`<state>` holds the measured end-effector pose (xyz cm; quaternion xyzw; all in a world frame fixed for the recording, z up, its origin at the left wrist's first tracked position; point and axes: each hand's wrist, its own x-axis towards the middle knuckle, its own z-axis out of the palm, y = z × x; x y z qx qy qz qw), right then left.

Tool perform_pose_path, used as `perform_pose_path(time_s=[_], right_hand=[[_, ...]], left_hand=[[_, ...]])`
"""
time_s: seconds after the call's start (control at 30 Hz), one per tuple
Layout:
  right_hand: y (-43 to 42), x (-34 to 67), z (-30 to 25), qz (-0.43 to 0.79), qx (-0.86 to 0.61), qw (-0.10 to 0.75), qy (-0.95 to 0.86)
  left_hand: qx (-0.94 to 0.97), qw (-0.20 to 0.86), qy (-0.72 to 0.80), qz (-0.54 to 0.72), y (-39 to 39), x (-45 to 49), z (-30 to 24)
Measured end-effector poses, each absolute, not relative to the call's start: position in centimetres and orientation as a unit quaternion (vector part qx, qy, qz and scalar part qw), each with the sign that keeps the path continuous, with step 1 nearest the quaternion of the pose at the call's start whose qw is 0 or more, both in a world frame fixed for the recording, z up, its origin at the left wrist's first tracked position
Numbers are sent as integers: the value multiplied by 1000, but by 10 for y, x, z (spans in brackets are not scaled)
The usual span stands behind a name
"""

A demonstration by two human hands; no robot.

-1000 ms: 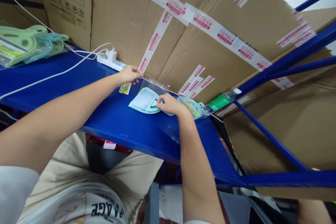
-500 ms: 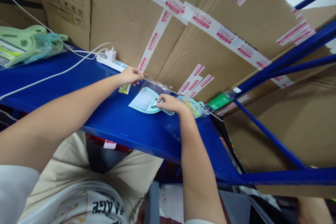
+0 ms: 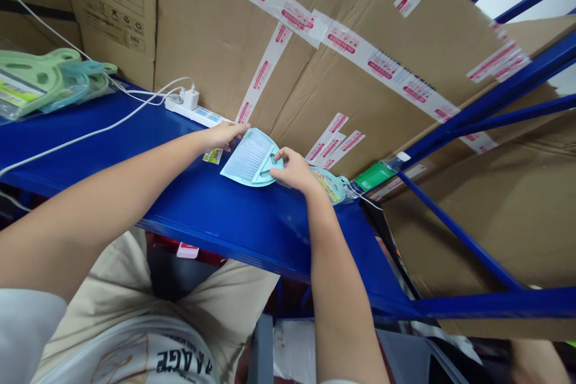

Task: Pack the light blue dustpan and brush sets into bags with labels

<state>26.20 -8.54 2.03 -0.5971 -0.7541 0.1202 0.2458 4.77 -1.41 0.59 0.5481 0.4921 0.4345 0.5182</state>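
Note:
A small light-blue brush-and-dustpan set (image 3: 250,160) is tilted up off the blue shelf (image 3: 189,198), bristles toward the cardboard. My right hand (image 3: 294,171) is closed on its handle end. My left hand (image 3: 226,133) pinches the edge of a clear plastic bag just behind the set, by a yellow-green label (image 3: 213,156); most of the bag is hidden by the set. Another packaged light-blue set (image 3: 332,185) lies just right of my right hand.
Taped cardboard boxes (image 3: 315,42) stand right behind the shelf. A white power strip (image 3: 191,111) with a charger and white cables lies at the back left. Bagged green and blue sets (image 3: 45,81) are piled far left. Blue rack beams (image 3: 472,240) cross on the right.
My right hand has lifted and pushed the brush-and-dustpan set back toward the boxes and my left hand. The clear bag, earlier visible behind it, is now mostly covered.

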Motion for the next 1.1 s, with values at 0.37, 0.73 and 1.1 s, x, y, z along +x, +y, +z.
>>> perform_pose_path(time_s=[0.37, 0.73, 1.1], right_hand=[[-72, 275, 11, 229, -572, 375, -693], [-76, 276, 17, 427, -497, 437, -616], [-73, 276, 15, 424, -484, 458, -613]], left_hand=[[572, 555, 419, 435, -37, 51, 17], [562, 529, 423, 475, -31, 44, 19], [576, 530, 393, 482, -25, 44, 14]])
